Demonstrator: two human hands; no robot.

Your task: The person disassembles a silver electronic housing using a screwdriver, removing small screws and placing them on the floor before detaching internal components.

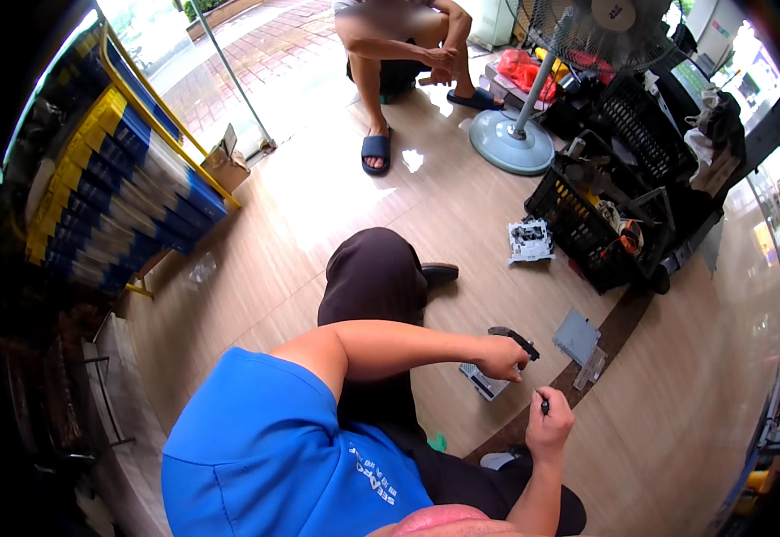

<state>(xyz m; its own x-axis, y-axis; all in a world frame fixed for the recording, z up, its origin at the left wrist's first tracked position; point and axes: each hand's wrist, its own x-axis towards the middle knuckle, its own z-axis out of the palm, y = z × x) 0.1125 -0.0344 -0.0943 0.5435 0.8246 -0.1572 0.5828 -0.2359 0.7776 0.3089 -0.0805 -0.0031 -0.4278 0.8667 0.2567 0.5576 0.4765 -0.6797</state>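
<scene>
My left hand [502, 359] reaches down to the floor with bent fingers, gripping a curved black part [517, 341]. Under and beside that hand lies a silver-grey metal unit [482, 382], partly covered by it. My right hand [551, 422] is raised just to the right, its fingers closed around a slim tool [546, 407]; only a black end shows, so its kind is unclear. Right of my left hand, a flat grey metal plate [577, 336] lies on the floor. A narrow, pale, see-through piece [590, 368] is close beside it.
A white mechanism chassis [531, 242] sits near black crates [587, 219] of parts and tools. A standing fan [515, 141] stands behind them. Ahead, another person [403, 45] sits in dark slippers. A yellow rack with blue boxes [130, 170] is at left.
</scene>
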